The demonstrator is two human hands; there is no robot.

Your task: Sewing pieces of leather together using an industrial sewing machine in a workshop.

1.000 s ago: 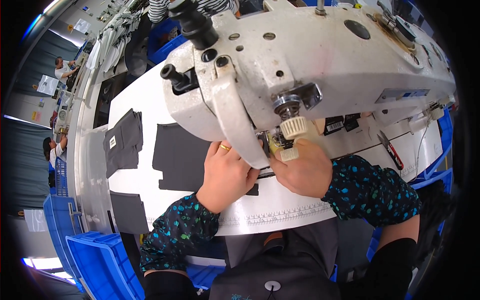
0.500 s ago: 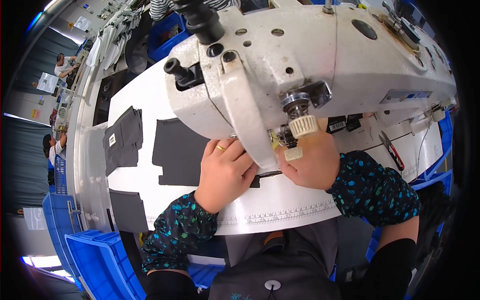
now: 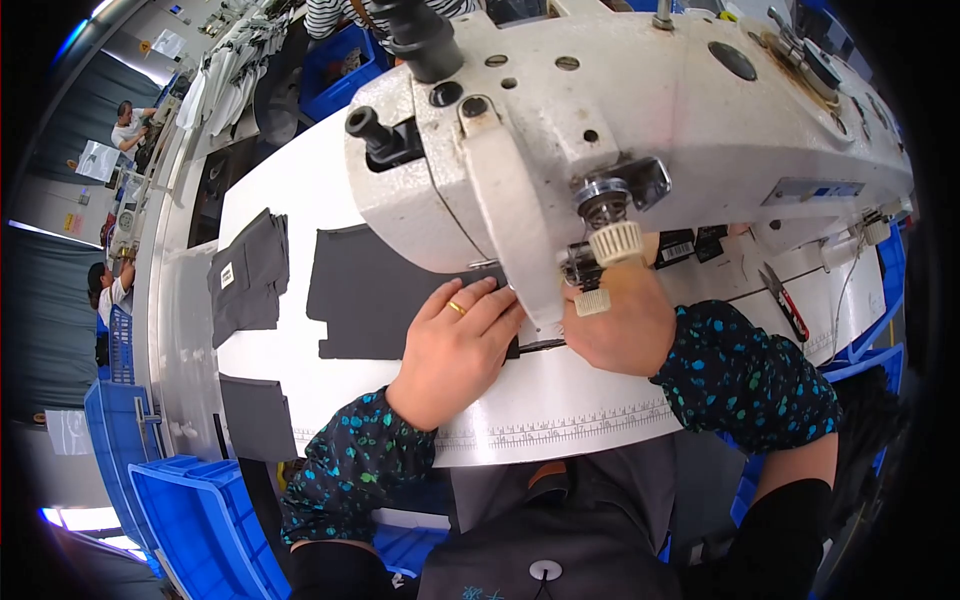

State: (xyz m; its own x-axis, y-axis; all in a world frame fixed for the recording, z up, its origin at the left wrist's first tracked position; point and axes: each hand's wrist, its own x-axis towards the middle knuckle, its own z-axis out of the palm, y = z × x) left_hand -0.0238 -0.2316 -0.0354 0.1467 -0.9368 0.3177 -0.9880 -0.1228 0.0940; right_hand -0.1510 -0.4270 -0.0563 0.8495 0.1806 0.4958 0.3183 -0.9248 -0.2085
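Grey fabric panel (image 3: 362, 283) being held flat beside the sewing machine (image 3: 600, 95)

The grey fabric panel is being supported by the white table (image 3: 580, 410), left of the sewing machine's head and partly covered by it. Its near right part is being covered by the left hand (image 3: 452, 345), which is being laid palm down with fingers extended, nothing being clenched; presumably the cloth is being kept smooth and steady this way. The right hand (image 3: 625, 322) is being kept just right of the machine's curved white guard (image 3: 512, 225). Its fingers are being hidden by the cream knobs (image 3: 614, 243), so whether anything is being grasped cannot be told.

Farther left, a folded grey stack (image 3: 250, 275) is being kept apart from the panel, with a smaller grey piece (image 3: 256, 415) being left nearer, perhaps so that the sewing area is not being crowded. Red-handled snips (image 3: 786, 303) are being kept at the right, probably for easy reach.
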